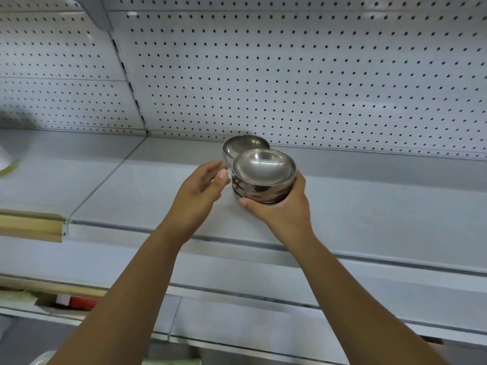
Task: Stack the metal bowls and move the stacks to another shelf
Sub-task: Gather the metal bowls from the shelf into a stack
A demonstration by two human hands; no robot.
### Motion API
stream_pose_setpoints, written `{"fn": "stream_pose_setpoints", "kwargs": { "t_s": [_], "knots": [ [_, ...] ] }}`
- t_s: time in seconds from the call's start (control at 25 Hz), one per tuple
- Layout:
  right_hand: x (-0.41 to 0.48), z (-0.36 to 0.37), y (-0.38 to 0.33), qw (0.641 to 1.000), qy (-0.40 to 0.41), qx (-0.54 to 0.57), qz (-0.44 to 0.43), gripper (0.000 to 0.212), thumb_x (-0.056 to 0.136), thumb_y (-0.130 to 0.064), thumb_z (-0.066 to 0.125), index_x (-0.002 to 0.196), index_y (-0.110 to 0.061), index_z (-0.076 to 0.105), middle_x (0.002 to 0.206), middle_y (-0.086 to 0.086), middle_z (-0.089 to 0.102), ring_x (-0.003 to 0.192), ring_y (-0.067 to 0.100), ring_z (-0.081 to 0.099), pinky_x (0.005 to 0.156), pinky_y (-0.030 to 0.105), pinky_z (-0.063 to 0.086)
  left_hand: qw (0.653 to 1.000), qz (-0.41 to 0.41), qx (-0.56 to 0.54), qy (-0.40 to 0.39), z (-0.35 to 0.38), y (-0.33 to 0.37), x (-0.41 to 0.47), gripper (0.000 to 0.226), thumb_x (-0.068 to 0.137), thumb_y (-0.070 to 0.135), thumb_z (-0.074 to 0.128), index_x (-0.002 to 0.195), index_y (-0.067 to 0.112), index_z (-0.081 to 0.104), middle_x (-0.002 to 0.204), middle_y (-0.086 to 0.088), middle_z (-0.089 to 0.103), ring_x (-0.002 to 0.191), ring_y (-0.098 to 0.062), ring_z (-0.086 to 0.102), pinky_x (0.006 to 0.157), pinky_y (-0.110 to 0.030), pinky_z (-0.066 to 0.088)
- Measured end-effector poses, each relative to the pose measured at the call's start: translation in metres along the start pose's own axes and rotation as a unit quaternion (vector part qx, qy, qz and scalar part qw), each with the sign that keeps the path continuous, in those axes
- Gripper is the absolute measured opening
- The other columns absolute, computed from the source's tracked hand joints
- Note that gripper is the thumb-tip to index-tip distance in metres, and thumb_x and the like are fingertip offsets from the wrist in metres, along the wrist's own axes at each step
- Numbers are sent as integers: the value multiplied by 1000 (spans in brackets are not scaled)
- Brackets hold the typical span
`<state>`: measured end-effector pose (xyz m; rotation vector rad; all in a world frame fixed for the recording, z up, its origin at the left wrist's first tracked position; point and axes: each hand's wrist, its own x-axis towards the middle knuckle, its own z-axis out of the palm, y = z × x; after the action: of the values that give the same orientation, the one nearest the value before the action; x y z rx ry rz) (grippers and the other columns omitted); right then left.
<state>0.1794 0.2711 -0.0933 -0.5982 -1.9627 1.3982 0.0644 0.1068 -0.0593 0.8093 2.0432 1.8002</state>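
A stack of shiny metal bowls [263, 177] is held just above the white shelf [369, 206], with my right hand [282, 206] wrapped around its lower part from below and the right. Behind it, a second stack of metal bowls [241, 146] stands on the shelf close to the pegboard back wall. My left hand [200, 191] hovers just left of the held stack, fingers apart, its fingertips near the bowls' side but holding nothing.
A white pegboard back panel [290, 75] rises behind the shelf. A beige price rail [31, 225] edges the neighbouring shelf at left. Lower down at left lie a wooden stick [52, 287] and a red-and-white package [76, 302]. A blurred white object [5, 159] sits at far left.
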Motion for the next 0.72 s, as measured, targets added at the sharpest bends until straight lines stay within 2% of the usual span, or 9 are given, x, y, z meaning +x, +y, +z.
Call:
{"fn": "stream_pose_setpoints", "kwargs": {
  "t_s": [0.12,0.16,0.28,0.36,0.44,0.56,0.72],
  "knots": [
    [5,-24,7,999,45,-15,5,122,45,-59,99,144,-47,29,131,-29,53,110,-31,47,82,-7,38,995,11,92,30,11,-4,18,44,98,57,59,140,42,52,141,24,54,116,19,56,97,-19,44],
    [7,-33,10,998,52,-20,7,124,45,-59,99,146,-45,29,131,-29,52,109,-32,46,81,-8,38,993,15,113,38,15,-6,24,47,99,56,59,143,43,49,145,22,50,121,15,53,98,-19,42],
    [12,-52,14,997,60,-44,20,128,42,-65,97,148,-44,27,126,-36,50,106,-34,45,78,-8,38,983,22,177,48,26,-14,49,60,99,50,64,153,34,44,162,4,37,148,-13,37,113,-31,34],
    [13,-55,16,996,57,-58,27,126,42,-68,95,145,-48,26,124,-40,47,106,-34,45,77,-8,39,977,7,208,36,32,-18,66,67,97,49,68,155,30,42,168,-7,29,155,-23,30,118,-34,31],
    [13,-55,17,996,56,-61,33,119,43,-68,95,139,-55,25,123,-41,48,107,-33,46,78,-8,38,976,-10,216,31,38,-22,80,73,94,51,71,157,28,41,170,-11,26,155,-26,31,113,-29,29],
    [12,-55,17,996,62,-57,39,114,42,-66,96,132,-61,26,121,-42,51,108,-31,47,79,-7,38,970,2,239,44,47,-29,95,73,92,47,76,153,21,47,160,-12,41,142,-29,47,99,-24,32],
    [11,-55,17,996,58,-50,46,106,44,-64,97,123,-71,27,119,-52,47,111,-27,49,79,-6,40,973,27,206,101,50,-36,97,66,84,38,86,138,6,64,141,-9,58,129,-27,57,97,-23,37]
  ]
}}
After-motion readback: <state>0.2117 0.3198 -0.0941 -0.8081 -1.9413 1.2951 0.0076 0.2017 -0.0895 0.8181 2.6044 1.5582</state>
